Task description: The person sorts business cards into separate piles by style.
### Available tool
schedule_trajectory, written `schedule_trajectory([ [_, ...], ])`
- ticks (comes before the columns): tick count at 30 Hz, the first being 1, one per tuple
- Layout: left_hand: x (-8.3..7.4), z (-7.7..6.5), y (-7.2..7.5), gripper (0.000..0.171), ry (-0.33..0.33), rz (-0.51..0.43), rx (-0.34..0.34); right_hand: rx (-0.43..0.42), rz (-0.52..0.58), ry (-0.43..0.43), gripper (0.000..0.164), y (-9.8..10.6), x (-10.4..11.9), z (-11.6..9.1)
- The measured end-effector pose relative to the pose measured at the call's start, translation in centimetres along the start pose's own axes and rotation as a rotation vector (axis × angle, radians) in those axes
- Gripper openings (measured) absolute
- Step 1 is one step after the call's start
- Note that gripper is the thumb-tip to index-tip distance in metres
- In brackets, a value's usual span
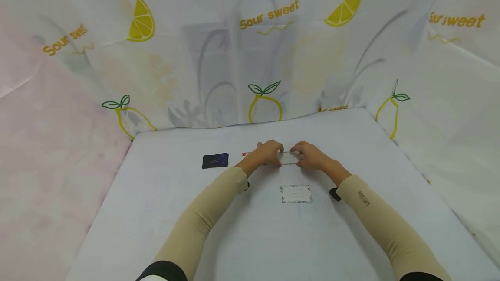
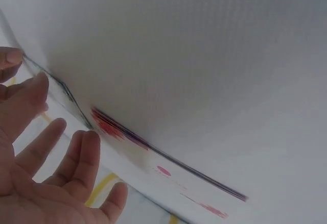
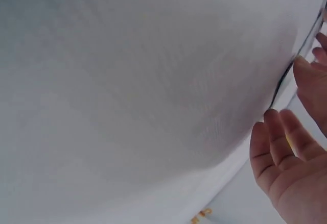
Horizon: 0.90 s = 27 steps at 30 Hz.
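Note:
Side by side at the far part of the table, my left hand [image 1: 269,153] and right hand [image 1: 311,156] hold a white card [image 1: 289,158] with a patterned border by its left and right ends. Thumb and fingers of each hand are at opposite edges of it. In the right wrist view the right hand [image 3: 301,168] has thumb and fingertips on the card's dark edge [image 3: 282,83]. The left hand [image 2: 51,168] shows spread outer fingers in its wrist view. Whether one card or a thin stack lies there, I cannot tell.
Nearer me lies another white card [image 1: 297,194] with a leafy border. A dark blue card stack [image 1: 215,160] is at the left. Between it and the left hand, a red-and-white card stack [image 2: 168,165] is mostly hidden in the head view. Lemon-print cloth [image 1: 218,55] hangs behind the table.

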<state>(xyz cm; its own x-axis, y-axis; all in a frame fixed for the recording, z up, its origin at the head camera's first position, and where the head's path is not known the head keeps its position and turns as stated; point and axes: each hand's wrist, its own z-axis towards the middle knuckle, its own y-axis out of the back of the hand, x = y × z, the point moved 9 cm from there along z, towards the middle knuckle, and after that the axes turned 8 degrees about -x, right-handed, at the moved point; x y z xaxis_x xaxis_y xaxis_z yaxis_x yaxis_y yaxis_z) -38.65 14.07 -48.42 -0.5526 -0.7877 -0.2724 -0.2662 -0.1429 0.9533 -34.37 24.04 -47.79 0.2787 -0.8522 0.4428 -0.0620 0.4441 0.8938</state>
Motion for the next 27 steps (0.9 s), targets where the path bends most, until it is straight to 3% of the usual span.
schedule_trajectory([
  [5, -0.2, -0.8, 1.4, 0.048, -0.069, -0.04, -0.081, -0.025, -0.031, 0.019, 0.049, 1.4, 0.1, -1.1],
  [8, -0.2, -1.7, 2.5, 0.05, -0.095, -0.018, -0.128, -0.053, -0.059, 0.028, 0.052, 2.3, 0.1, -2.0],
  [10, -0.4, -2.6, 2.6, 0.053, -0.114, 0.013, -0.122, -0.055, -0.072, 0.034, 0.059, 2.6, 0.2, -2.8],
  [15, -1.1, -5.1, 1.8, 0.064, -0.201, 0.109, -0.051, -0.037, -0.062, 0.038, 0.078, 2.6, 0.8, -4.5],
  [18, -1.2, -6.4, 1.3, 0.067, -0.227, 0.141, -0.036, -0.037, -0.063, 0.051, 0.081, 2.4, 1.3, -5.2],
  [27, -1.9, -8.7, 0.2, 0.069, -0.249, 0.087, -0.062, -0.041, -0.088, 0.064, 0.08, 1.9, 2.2, -6.7],
])
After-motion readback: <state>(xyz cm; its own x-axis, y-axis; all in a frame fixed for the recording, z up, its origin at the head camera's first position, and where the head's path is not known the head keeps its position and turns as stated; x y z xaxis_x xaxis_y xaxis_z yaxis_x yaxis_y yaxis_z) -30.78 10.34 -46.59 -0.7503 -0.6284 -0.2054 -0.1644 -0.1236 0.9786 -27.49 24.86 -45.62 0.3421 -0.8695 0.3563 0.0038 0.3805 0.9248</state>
